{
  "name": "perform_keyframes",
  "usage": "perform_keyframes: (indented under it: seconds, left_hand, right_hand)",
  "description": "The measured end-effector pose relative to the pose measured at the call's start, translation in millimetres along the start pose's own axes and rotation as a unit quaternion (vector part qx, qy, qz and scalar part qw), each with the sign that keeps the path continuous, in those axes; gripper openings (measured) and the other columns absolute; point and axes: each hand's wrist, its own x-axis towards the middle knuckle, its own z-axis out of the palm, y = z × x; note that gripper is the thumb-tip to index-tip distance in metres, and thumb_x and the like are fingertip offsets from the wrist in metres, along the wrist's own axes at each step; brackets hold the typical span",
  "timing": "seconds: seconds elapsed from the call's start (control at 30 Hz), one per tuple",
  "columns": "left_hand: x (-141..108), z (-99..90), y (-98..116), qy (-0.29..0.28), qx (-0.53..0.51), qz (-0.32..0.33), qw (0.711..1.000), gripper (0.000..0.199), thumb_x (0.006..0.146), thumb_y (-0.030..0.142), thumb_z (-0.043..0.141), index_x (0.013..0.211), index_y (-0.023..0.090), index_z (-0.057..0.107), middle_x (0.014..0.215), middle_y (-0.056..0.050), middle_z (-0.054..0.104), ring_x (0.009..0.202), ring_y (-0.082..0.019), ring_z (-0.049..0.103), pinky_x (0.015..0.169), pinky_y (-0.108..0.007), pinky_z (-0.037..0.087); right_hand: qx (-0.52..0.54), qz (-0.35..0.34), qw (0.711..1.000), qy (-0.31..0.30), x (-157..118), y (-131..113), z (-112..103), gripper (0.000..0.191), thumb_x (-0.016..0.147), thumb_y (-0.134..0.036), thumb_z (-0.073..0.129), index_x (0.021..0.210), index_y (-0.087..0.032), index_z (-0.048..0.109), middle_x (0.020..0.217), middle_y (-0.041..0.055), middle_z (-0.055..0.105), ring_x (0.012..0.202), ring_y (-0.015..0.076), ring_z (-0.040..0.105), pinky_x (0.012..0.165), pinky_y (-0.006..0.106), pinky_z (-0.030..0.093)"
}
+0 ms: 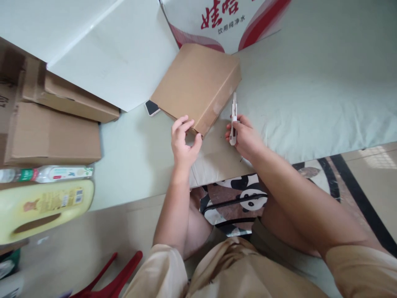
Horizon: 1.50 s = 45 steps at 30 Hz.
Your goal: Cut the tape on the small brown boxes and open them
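A flat brown cardboard box (197, 78) rests tilted on the pale green cloth, its taped narrow side turned toward the right. At its near corner is my left hand (183, 142), gripping it with the fingertips on the top edge and the thumb at the corner. My right hand (248, 138) is closed around a white box cutter (233, 120), which points away from me, just right of the box and apart from it. Whether the blade is out is too small to tell. A dark-faced device (151, 108), perhaps a phone, lies partly hidden under the box's left edge.
A white carton with red print (229, 25) stands behind the box. On the left are a large white panel (102, 45), stacked cardboard boxes (56, 132), a plastic bottle (46, 173) and a yellow jug (46, 209). A panda-print bag (235, 203) sits below the cloth's front edge.
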Motion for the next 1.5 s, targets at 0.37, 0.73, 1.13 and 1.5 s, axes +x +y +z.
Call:
perform_keyframes:
  seconds: [0.37, 0.73, 1.13, 1.5]
  left_hand:
    - [5.3, 0.1, 9.0, -0.023, 0.074, 0.041, 0.996, 0.042, 0.094, 0.039, 0.058, 0.131, 0.022, 0.068, 0.132, -0.014, 0.066, 0.15, -0.035, 0.042, 0.126, -0.056, 0.031]
    - [5.0, -3.7, 0.2, -0.01, 0.063, 0.084, 0.994, 0.042, 0.103, 0.043, 0.05, 0.135, 0.021, 0.064, 0.134, -0.014, 0.067, 0.139, -0.03, 0.055, 0.123, -0.053, 0.039]
    - [6.5, -0.7, 2.8, 0.031, 0.048, 0.119, 0.991, 0.037, 0.102, 0.034, 0.057, 0.136, 0.023, 0.063, 0.131, -0.013, 0.07, 0.134, -0.028, 0.059, 0.118, -0.05, 0.046]
    - [9.1, -4.4, 1.4, 0.016, 0.053, 0.096, 0.994, 0.036, 0.099, 0.037, 0.059, 0.131, 0.023, 0.065, 0.13, -0.012, 0.07, 0.131, -0.028, 0.06, 0.119, -0.054, 0.045]
  right_hand:
    - [-0.065, -0.008, 0.996, -0.053, -7.4, -7.9, -1.0, 0.017, 0.092, -0.016, 0.047, 0.102, -0.023, 0.059, 0.074, -0.0051, 0.058, 0.051, 0.0095, 0.051, 0.047, 0.024, 0.04]
    - [-0.182, -0.054, 0.978, -0.08, -6.5, -3.4, -8.6, 0.013, 0.094, -0.021, 0.046, 0.093, -0.023, 0.059, 0.077, -0.0032, 0.062, 0.05, 0.0079, 0.05, 0.048, 0.023, 0.04]
    - [-0.338, -0.043, 0.917, -0.209, -51.0, 11.2, -10.2, 0.018, 0.097, -0.024, 0.042, 0.087, -0.023, 0.057, 0.058, -0.0042, 0.057, 0.05, 0.0137, 0.054, 0.054, 0.026, 0.041]
    - [-0.376, -0.032, 0.903, -0.205, -57.9, 5.7, -17.6, 0.013, 0.093, -0.021, 0.043, 0.083, -0.024, 0.051, 0.061, -0.0032, 0.06, 0.052, 0.0147, 0.058, 0.053, 0.026, 0.042]
